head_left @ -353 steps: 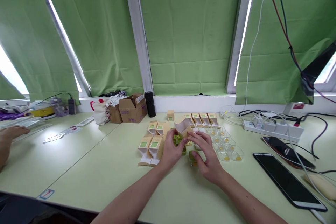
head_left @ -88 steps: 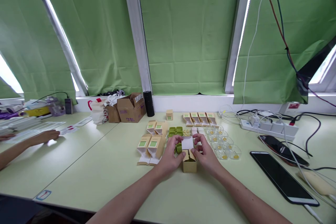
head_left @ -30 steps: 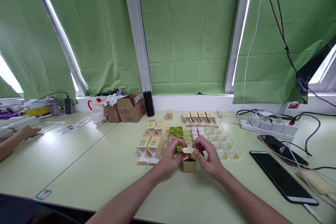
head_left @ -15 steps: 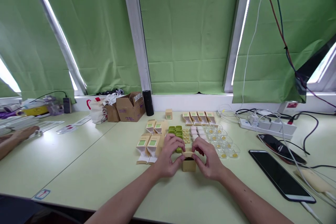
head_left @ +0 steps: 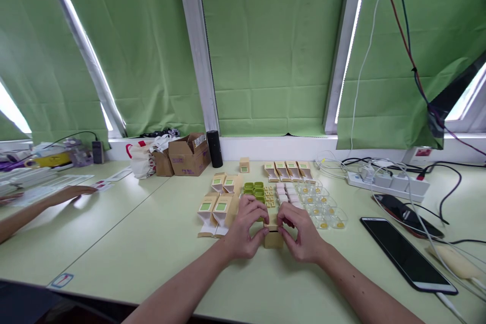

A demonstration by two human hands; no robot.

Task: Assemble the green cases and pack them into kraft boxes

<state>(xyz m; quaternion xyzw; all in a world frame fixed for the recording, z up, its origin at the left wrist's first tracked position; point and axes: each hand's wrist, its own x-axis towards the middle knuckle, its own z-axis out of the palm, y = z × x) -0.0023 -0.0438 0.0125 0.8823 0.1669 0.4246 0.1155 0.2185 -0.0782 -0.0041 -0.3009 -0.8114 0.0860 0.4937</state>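
A small brown cardboard box point(head_left: 273, 240) stands on the table in front of me, its lid flap nearly down with a thin dark gap left. My left hand point(head_left: 247, 228) pinches the flap's left side between thumb and fingers. My right hand point(head_left: 299, 230) grips the right side the same way. Just beyond the hands are green cups point(head_left: 258, 192), small yellowish squares point(head_left: 269, 196), pale pink pieces point(head_left: 286, 192) and clear cups with yellow bits point(head_left: 322, 207). Left of my left hand lie flattened, partly folded cartons point(head_left: 214, 210) with green labels.
More cartons point(head_left: 287, 171) lie in a row at the back beside one closed box point(head_left: 244, 164). A phone point(head_left: 408, 253), power strip point(head_left: 387, 185) and cables lie on the right. A large carton point(head_left: 189, 154) and black cylinder point(head_left: 214, 149) stand behind. Another person's hand point(head_left: 74, 192) is far left.
The lid flap has come down, and the box's dark opening has narrowed to a slit. Both my hands stay on it. The other person's hand has moved right, over printed papers.
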